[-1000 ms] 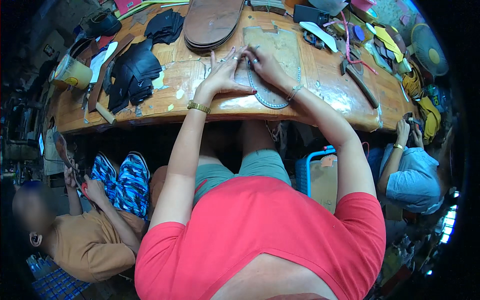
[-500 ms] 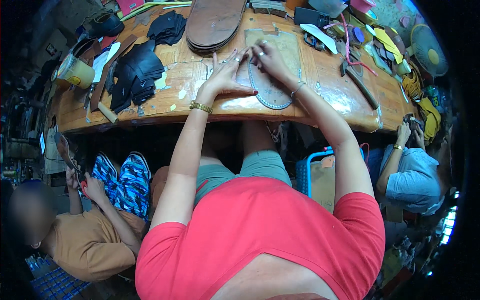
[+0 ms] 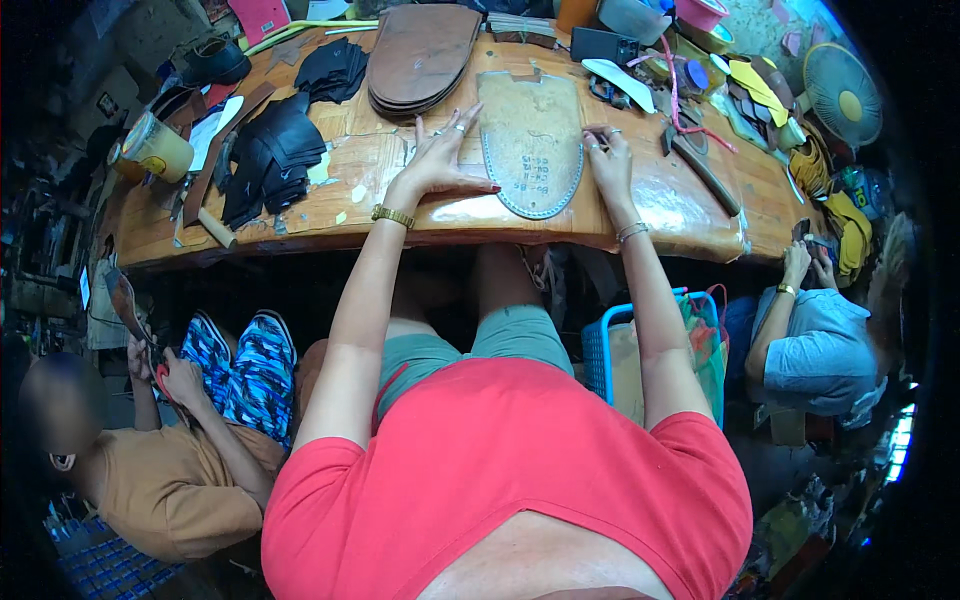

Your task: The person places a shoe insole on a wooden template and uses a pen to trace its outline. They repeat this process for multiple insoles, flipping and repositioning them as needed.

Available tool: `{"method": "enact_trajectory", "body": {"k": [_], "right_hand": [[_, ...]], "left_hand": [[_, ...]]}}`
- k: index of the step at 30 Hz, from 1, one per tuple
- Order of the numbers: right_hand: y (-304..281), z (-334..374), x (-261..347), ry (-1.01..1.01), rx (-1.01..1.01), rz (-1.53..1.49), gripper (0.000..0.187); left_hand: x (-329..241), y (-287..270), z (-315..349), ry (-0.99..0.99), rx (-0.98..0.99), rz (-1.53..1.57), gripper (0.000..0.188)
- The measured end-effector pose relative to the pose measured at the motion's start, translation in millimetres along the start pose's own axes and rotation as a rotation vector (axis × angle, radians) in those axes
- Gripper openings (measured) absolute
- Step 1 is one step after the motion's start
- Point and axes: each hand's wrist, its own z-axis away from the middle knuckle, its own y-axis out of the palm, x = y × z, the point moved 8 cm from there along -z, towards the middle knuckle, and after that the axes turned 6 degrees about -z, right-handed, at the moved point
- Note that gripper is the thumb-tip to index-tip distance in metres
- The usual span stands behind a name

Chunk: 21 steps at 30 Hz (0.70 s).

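A tan tongue-shaped template (image 3: 530, 140) with handwriting and a pale dotted line along its rounded edge lies flat on the wooden table (image 3: 400, 215). My left hand (image 3: 445, 162) is spread at its left side, thumb and fingertips by the edge. At the right edge my right hand (image 3: 610, 165) has its fingers pinched together; whatever they hold, if anything, is too small to make out. Just beyond my left hand lies a stack of brown leather pieces (image 3: 420, 55) with rounded ends.
Black leather pieces (image 3: 268, 160) and a yellowish tub (image 3: 160, 150) stand to the left. A hammer (image 3: 705, 172) lies to the right, near a pink cord (image 3: 675, 90). One person (image 3: 180, 480) holds red-handled scissors at lower left; another person (image 3: 815, 345) works at right.
My right hand has moved from the template's upper left part across to its right edge, uncovering the template. My left hand stays spread at the left side.
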Motion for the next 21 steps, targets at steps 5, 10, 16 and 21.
{"method": "enact_trajectory", "body": {"k": [5, 10, 16, 21], "right_hand": [[3, 1, -13, 0.138, -0.104, -0.254, 0.010], [7, 6, -15, 0.228, -0.218, -0.559, 0.018], [-26, 1, -17, 0.344, -0.304, -0.862, 0.033], [-84, 2, -43, 0.298, -0.440, -0.969, 0.035]], "left_hand": [[2, -5, -6, -0.100, 0.096, 0.171, 0.130], [-21, -25, -10, -0.063, -0.061, 0.965, 0.108], [-78, -61, -20, 0.223, -0.052, 1.277, 0.083], [-18, -39, -40, -0.188, -0.188, 0.793, 0.044]]}}
